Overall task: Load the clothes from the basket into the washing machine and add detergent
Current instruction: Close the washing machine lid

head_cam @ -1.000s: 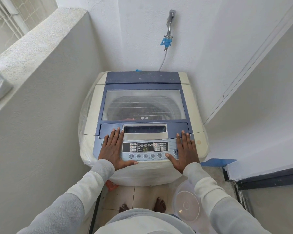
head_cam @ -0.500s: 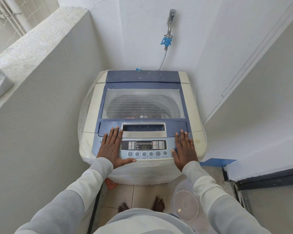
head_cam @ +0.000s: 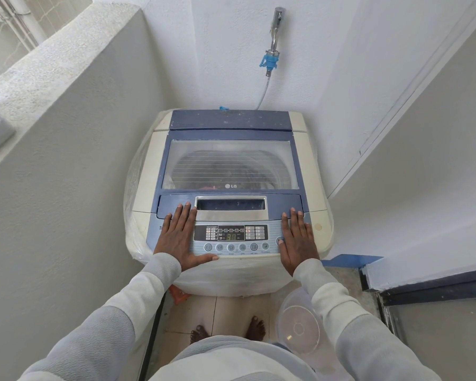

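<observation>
Two hands lie flat on the front edge of the washing machine point(head_cam: 146, 166). The left hand point(head_cam: 180, 237) is spread out at the left end of the button panel point(head_cam: 231, 237). The right hand point(head_cam: 297, 240) is flat at the right end, fingers close together, thumb touching a round button. The see-through lid point(head_cam: 231, 163) is down. A clear round basket point(head_cam: 298, 328) sits on the floor by the machine's front right corner.
</observation>
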